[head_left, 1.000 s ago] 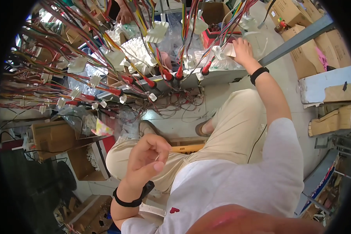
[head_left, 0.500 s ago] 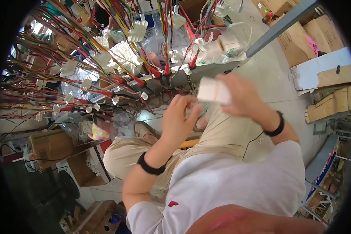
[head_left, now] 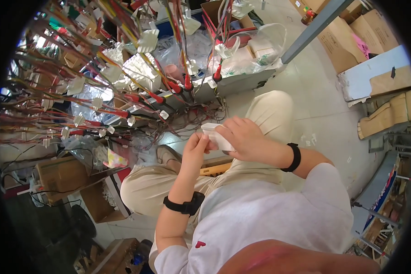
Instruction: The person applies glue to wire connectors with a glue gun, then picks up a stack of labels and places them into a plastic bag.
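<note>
In front of my lap is a small stack of white paper slips [head_left: 213, 134], its layered edges showing. My right hand [head_left: 245, 138] wraps round it from the right, with the fingers over its top. At its left end my left hand [head_left: 196, 150] is closed, thumb and forefinger pinching the edge. Part of the stack is hidden behind the fingers. Beyond the hands, bundles of coloured wires [head_left: 118, 27] hang down with white connectors and red-capped plugs [head_left: 187, 82].
A grey table edge [head_left: 246, 82] runs ahead, with clear plastic bags [head_left: 182, 51] and white connector parts [head_left: 141, 68] behind it. Cardboard boxes [head_left: 338, 45] stand at the far right, below a slanted grey metal post [head_left: 315, 29]. More boxes [head_left: 64, 176] are at the left.
My right hand has brought the white stack left and nearer, and my left hand has closed on its edge. My right knee has come up into view beyond the hands.
</note>
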Available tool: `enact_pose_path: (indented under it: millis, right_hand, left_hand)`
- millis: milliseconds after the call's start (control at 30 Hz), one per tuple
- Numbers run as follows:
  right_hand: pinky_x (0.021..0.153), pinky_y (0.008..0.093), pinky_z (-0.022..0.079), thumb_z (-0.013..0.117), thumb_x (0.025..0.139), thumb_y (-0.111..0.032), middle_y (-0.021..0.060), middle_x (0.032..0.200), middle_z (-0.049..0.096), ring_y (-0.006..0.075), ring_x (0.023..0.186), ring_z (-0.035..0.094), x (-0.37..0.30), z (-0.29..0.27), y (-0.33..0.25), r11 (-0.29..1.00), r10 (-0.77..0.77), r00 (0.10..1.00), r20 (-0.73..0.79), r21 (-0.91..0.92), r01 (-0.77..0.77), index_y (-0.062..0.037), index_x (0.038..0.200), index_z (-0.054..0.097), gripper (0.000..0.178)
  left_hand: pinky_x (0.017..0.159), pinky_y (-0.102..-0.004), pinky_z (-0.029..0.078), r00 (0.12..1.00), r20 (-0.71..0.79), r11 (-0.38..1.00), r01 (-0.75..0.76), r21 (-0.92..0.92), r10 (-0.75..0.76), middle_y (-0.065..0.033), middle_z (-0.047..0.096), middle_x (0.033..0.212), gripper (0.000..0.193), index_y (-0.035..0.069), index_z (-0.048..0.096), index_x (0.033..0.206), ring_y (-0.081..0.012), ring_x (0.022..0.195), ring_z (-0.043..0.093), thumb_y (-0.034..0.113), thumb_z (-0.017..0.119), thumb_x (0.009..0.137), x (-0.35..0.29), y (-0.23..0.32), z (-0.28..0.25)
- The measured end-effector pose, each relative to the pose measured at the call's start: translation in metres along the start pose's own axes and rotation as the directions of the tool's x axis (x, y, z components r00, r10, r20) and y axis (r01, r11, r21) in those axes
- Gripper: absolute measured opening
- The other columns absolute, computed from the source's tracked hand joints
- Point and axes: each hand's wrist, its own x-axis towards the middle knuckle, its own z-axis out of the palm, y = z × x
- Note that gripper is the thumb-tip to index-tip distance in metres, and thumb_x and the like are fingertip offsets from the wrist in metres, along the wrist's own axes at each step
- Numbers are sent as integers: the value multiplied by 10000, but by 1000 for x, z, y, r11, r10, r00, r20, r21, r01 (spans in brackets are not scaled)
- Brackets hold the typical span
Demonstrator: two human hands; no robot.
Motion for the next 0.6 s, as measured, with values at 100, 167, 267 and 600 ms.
enact_pose_path:
  millis: [100, 167, 267, 600]
  right_hand:
    - [690, 349, 416, 763, 548, -175, 67, 937, 497, 236, 908, 511, -4, 8, 3, 999, -14, 1000, 27, 39, 12, -104, 1145, 508, 653]
    - [690, 350, 423, 762, 553, -178, 70, 935, 498, 239, 914, 515, -4, 13, 6, 999, 20, 999, 31, 39, -21, -100, 1156, 512, 657]
    - [690, 361, 440, 757, 564, -184, 78, 941, 500, 250, 916, 526, -8, 12, 29, 994, 94, 994, 48, 50, -97, -90, 1172, 518, 660]
    - [691, 359, 495, 737, 574, -197, 100, 990, 527, 274, 834, 581, -62, -70, 162, 749, 641, 698, -319, 63, -660, -104, 1207, 567, 661]
  left_hand:
    - [631, -271, 452, 1000, 6, 976, 26, 214, -28, -50, 644, 801, 147, 15, 572, 903, -128, 729, 591, 160, 572, 926, 2, 3, 9]
    - [603, -275, 454, 998, -21, 906, -41, 421, 55, -58, 637, 783, 130, 13, 584, 892, -139, 727, 591, 141, 602, 897, 6, 1, 12]
    - [555, -279, 447, 954, 114, 609, -268, 746, 279, -82, 609, 792, 99, 24, 621, 890, -159, 726, 580, 92, 653, 826, 22, 16, 28]
    - [1053, -411, 320, 557, 546, -146, -605, 783, 625, -145, 626, 1039, 230, 47, 615, 1066, -287, 1111, 546, 59, 516, 858, 232, 55, 154]
